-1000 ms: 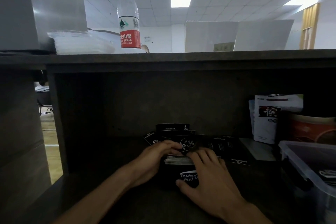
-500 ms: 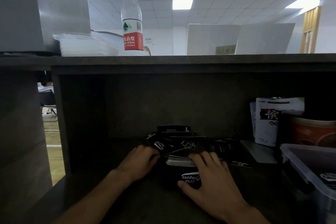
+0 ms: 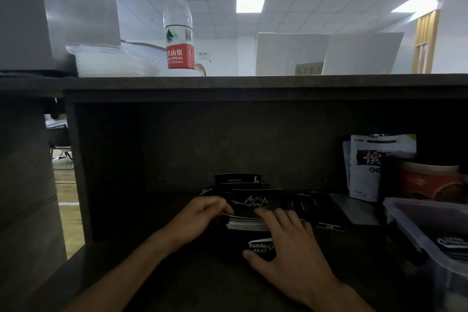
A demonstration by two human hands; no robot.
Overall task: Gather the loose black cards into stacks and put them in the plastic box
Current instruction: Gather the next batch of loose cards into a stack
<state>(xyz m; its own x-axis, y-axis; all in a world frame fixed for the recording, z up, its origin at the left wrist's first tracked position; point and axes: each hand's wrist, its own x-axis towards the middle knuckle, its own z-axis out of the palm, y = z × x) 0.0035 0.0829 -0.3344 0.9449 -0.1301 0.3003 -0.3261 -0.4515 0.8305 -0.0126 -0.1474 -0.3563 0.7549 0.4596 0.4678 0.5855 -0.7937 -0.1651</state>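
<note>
Resting across the top of a squared stack (image 3: 247, 223) of black cards, right hand (image 3: 291, 243) lying with fingers fairly straight over the far edge and thumb pressing the near face with the white script logo. Curling against the stack's left side, left hand (image 3: 202, 215), fingertips tucked at the top left corner, seemingly pinching or steadying the cards, though hard telling exactly how much is being held in such dim light. Lying fanned and overlapping just behind the stack, loose cards (image 3: 249, 191), with more spreading to the right (image 3: 314, 206) along the dark table (image 3: 177, 284) under the shelf (image 3: 228, 83). Sitting at the far right edge, well apart from the stack, plastic box (image 3: 417, 233), already holding some cards inside. Standing behind the box, a white pouch (image 3: 367, 167) and a red tub (image 3: 430, 180); standing up on the shelf, a water bottle (image 3: 179, 28). Judging by the tidy white edges, still squaring up rather than lifting. Risking a spill: gripping only from the sides could be letting the middle cards slide out, and dragging the stack rightward could be snagging the loose cards or catching the box rim.
</note>
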